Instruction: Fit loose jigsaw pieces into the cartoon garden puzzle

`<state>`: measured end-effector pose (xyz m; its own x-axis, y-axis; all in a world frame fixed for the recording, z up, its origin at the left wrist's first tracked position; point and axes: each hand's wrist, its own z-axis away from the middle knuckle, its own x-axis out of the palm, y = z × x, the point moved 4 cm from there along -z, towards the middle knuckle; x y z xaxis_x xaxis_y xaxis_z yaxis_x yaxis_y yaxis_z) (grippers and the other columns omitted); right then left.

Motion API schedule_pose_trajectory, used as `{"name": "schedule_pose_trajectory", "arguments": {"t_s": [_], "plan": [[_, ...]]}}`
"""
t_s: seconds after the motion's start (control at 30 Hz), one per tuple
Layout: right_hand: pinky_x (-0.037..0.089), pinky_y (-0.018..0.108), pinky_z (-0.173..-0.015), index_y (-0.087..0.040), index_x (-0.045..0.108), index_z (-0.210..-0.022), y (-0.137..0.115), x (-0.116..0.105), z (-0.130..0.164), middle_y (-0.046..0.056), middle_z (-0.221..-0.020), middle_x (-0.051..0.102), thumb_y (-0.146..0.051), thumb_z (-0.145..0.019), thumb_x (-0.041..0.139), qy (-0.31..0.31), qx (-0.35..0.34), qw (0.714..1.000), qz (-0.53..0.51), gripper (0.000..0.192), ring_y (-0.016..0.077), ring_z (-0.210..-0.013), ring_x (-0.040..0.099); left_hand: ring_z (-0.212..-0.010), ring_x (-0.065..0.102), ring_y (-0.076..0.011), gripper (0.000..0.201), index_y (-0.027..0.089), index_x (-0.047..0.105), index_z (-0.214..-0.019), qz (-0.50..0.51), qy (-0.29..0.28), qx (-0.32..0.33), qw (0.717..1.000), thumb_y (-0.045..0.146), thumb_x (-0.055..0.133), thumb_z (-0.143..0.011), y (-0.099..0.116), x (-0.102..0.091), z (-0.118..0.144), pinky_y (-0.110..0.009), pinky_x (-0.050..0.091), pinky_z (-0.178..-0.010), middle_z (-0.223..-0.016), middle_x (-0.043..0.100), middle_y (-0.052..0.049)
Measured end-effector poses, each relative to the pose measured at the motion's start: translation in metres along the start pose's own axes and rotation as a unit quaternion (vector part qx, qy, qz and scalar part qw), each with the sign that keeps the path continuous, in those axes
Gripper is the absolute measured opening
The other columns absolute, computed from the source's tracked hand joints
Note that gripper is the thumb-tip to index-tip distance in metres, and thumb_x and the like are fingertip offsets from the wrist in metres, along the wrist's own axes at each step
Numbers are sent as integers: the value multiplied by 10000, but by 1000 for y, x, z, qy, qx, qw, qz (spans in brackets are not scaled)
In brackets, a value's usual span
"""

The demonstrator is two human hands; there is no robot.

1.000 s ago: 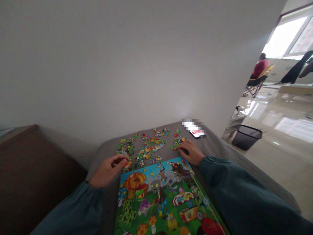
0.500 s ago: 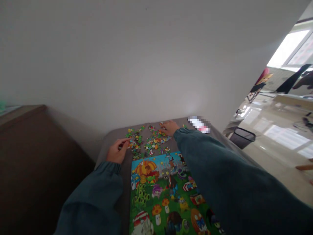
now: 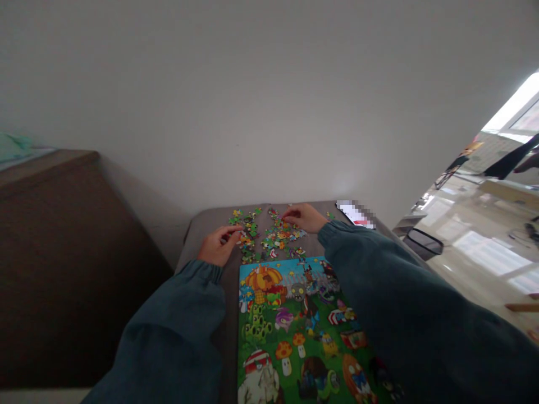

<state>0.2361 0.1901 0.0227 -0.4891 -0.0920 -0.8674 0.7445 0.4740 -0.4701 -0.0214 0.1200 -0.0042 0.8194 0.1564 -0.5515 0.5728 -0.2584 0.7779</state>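
Note:
A colourful cartoon puzzle board (image 3: 295,331) lies on a grey table (image 3: 201,227) in front of me. Several loose puzzle pieces (image 3: 269,238) are scattered beyond its far edge. My left hand (image 3: 218,248) rests at the left side of the loose pieces, thumb and fingers pinched on a small puzzle piece. My right hand (image 3: 304,217) reaches over the far part of the pile, its fingertips down among the pieces. Whether it grips one is too small to tell. Both arms wear dark teal sleeves.
A phone (image 3: 356,213) lies at the table's far right corner. A plain wall stands right behind the table. A brown piece of furniture (image 3: 63,252) is at the left. At the right, a dark waste bin (image 3: 423,243) stands on a shiny floor.
My right hand moved from the right group of pieces to the far middle of the pile. My left hand stayed at the left pieces. The camera view swung left.

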Motion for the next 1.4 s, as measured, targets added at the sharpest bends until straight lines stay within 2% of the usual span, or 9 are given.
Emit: {"name": "schedule_pose_trajectory", "arguments": {"t_s": [0.07, 0.13, 0.2, 0.27, 0.4, 0.77, 0.97, 1.13, 1.4], "plan": [[509, 255, -638, -141, 695, -938, -22, 2, 22, 43, -800, 716, -246, -857, 578, -49, -37, 988, -141, 177, 125, -672, 631, -603, 529, -140, 453, 150, 705, -1023, 1, -10, 3, 1000, 466, 478, -790, 0, 2, 0, -245, 420, -559, -853, 713, -50], [506, 241, -616, -146, 694, -944, -45, 8, 48, 28, -769, 705, -245, -831, 602, -109, -35, 967, -229, 176, 109, -635, 618, -617, 532, -141, 441, 156, 711, -1007, -4, -9, 13, 1000, 464, 484, -787, 1, 3, 0, -242, 422, -569, -861, 720, -46], [493, 224, -608, -143, 695, -944, -66, 16, 73, 27, -771, 697, -264, -822, 621, -158, -37, 956, -245, 187, 100, -640, 607, -623, 538, -143, 437, 164, 714, -999, -11, -11, 20, 1000, 470, 489, -784, 1, 5, 0, -242, 426, -574, -873, 723, -46], [478, 215, -615, -135, 700, -940, -83, 24, 91, 34, -791, 697, -265, -818, 631, -177, -43, 956, -231, 192, 98, -658, 601, -617, 541, -143, 437, 169, 715, -999, -17, -17, 23, 999, 476, 491, -781, 2, 7, 1, -242, 431, -572, -879, 725, -47], [464, 208, -624, -135, 716, -943, -99, 36, 105, 44, -830, 708, -246, -815, 635, -195, -48, 960, -196, 188, 105, -674, 606, -612, 548, -141, 418, 175, 718, -993, -25, -27, 27, 999, 455, 497, -774, 3, 8, 3, -241, 435, -571, -886, 728, -44], [455, 204, -620, -142, 737, -965, -93, 48, 101, 41, -841, 733, -252, -818, 638, -193, -37, 969, -152, 209, 117, -666, 626, -615, 560, -147, 431, 179, 716, -1006, -33, -39, 24, 998, 464, 487, -779, -3, 10, 1, -240, 432, -563, -883, 724, -42], [458, 200, -652, -148, 738, -951, -88, 45, 100, 41, -856, 733, -235, -821, 635, -181, -29, 974, -130, 188, 119, -708, 638, -619, 564, -150, 435, 173, 715, -1009, -31, -47, 29, 998, 459, 483, -778, 0, 11, 2, -249, 442, -580, -881, 724, -49], [433, 202, -615, -144, 735, -891, -82, 42, 97, 29, -779, 718, -217, -805, 647, -177, -18, 979, -105, 143, 114, -666, 618, -625, 571, -153, 429, 174, 717, -999, -22, -46, 31, 998, 458, 488, -772, 1, 13, 0, -253, 451, -587, -895, 727, -52], [402, 203, -606, -150, 739, -962, -77, 38, 89, 31, -809, 718, -238, -823, 617, -160, -33, 982, -91, 204, 104, -658, 584, -624, 559, -151, 426, 182, 722, -985, -29, -42, 35, 998, 465, 492, -764, 3, 11, 1, -248, 448, -583, -877, 728, -41]]}}
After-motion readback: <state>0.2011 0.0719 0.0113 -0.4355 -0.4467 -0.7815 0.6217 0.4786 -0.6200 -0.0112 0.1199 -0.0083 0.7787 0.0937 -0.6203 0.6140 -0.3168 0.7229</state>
